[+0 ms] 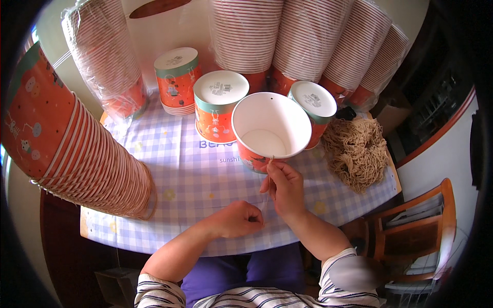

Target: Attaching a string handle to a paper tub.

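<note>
R hand [285, 189] at near rim of the open bucket [277, 120], thumb + index pinched tog. on a thin string [272, 158] right at that rim. L hand [237, 219] lower, on near side of the bucket & a bit L of it, fingers curled in; a faint strand seems to run down twd it from R hand, but can't tell if it's clamped there. The bucket itself is on the checked tablecloth [179, 179], mouth up, white inside, red-orange outside, w/ a small hole nr its far rim.

Just behind-L of the bucket: upturned bucket w/ green band [216, 120], white base up; farther back-L, another upturned bucket [176, 60] over a few more rims. Just R of the open bucket, a third upturned one [313, 101], partly hidden. Beyond that on R, a tangled beige string pile [357, 149].

Well L of the bucket: long tilted stack of nested buckets [84, 149], strands hanging along it. Behind the bucket, plastic-wrapped stacks [310, 38]; back-L of it one more wrapped stack [105, 56]. Well off to lower R of the bucket, past tbl edge, a wooden chair [418, 231]
</note>
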`<action>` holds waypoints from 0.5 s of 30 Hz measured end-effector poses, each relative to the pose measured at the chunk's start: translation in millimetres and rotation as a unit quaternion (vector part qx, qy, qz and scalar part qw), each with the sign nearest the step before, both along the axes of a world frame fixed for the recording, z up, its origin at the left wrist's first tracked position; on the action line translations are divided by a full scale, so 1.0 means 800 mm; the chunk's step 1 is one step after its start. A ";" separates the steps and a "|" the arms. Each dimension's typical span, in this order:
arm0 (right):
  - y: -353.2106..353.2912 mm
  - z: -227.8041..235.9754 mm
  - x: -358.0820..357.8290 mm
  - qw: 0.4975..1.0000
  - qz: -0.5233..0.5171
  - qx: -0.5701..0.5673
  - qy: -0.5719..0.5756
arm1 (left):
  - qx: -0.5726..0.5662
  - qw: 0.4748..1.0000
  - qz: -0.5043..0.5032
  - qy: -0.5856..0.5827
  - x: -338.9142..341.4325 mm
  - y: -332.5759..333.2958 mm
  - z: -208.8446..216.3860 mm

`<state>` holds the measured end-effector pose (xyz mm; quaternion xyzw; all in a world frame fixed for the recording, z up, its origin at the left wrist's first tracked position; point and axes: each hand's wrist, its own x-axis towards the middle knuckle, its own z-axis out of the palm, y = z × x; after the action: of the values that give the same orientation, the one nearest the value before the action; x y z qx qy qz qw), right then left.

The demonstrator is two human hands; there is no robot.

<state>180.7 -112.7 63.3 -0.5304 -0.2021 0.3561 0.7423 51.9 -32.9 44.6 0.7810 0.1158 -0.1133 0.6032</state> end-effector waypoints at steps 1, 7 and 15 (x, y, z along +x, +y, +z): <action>0.000 0.001 0.000 1.000 0.000 0.000 0.000 | -0.004 1.000 -0.006 0.008 0.000 0.000 0.002; 0.001 0.001 0.001 0.999 -0.008 -0.016 -0.039 | -0.008 1.000 -0.026 0.006 0.000 0.001 0.002; 0.002 0.003 0.003 0.999 -0.012 -0.008 -0.040 | -0.012 0.999 -0.041 0.013 0.000 0.002 0.001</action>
<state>182.9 -111.2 65.6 -0.5527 -0.2228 0.3271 0.7334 51.8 -31.7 45.8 0.7764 0.0899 -0.1494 0.6057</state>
